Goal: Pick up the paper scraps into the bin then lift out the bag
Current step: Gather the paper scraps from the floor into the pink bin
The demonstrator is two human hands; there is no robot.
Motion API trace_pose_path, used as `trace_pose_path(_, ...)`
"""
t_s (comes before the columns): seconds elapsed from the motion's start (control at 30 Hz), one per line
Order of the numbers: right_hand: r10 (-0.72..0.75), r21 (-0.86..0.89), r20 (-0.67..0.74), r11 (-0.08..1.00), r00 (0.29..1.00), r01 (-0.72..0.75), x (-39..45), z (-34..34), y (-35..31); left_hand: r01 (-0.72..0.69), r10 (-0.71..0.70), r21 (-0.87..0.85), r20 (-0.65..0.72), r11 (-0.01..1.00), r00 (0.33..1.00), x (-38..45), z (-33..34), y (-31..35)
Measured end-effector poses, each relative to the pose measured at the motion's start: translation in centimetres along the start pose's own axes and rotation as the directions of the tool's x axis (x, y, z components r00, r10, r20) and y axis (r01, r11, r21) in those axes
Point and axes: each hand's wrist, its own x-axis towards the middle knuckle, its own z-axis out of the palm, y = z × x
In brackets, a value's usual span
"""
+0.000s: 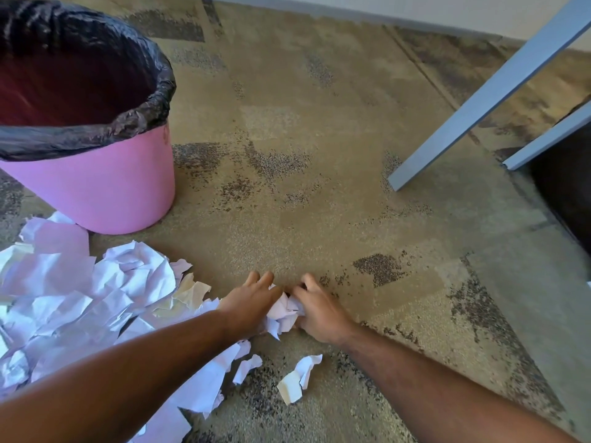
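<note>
Down on the patterned carpet (319,155), both hands meet at about six o'clock of the floor patch, pressed in from either side on a small wad of crumpled paper (285,311). The left hand (251,298) has its fingers curved round the wad's left side; the right hand (315,306) curls in against the right side, fingertips tucked into the paper, so the wad is gripped between the two. The big pile of paper scraps (96,295) spreads from eight to nine o'clock, partly under the left forearm, and a few loose scraps (299,377) lie at six o'clock, just nearer than the hands. The pink bin (105,183) stands upright at ten o'clock, touching the far edge of the pile, its black bag (96,131) folded over the rim. At two o'clock a grey table leg (479,100) slants down to the carpet.
</note>
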Motion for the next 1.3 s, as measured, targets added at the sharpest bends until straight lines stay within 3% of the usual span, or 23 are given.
trace_pose_path(0.3,0.149,0.266,-0.004,0.953,0.989,-0.142,-0.5,0.9,-3.8,0.093,-0.113,-0.252,-0.067,0.963,0.991,-0.5,-0.8,-0.3)
trace_pose_path(0.53,0.257,0.441,-0.021,0.870,0.966,-0.222,0.0,-1.2,-6.8,0.097,-0.163,-0.343,-0.169,0.934,0.972,-1.5,-3.9,-1.7)
trace_pose_path(0.77,0.184,0.431,-0.179,0.898,0.966,-0.091,1.1,-8.5,-10.7,0.086,-0.212,-0.340,-0.351,0.936,0.912,-3.1,-11.1,-3.5)
trace_pose_path(0.97,0.062,0.388,-0.353,0.917,0.933,0.086,2.0,-16.6,-16.5,0.050,-0.240,-0.332,-0.561,0.942,0.792,-5.9,-19.3,-5.6)
trace_pose_path(1.3,-0.109,0.262,-0.547,0.919,0.830,0.294,7.4,-24.3,-26.1,0.160,-0.334,-0.296,-0.767,0.942,0.548,-11.8,-29.0,-11.9)
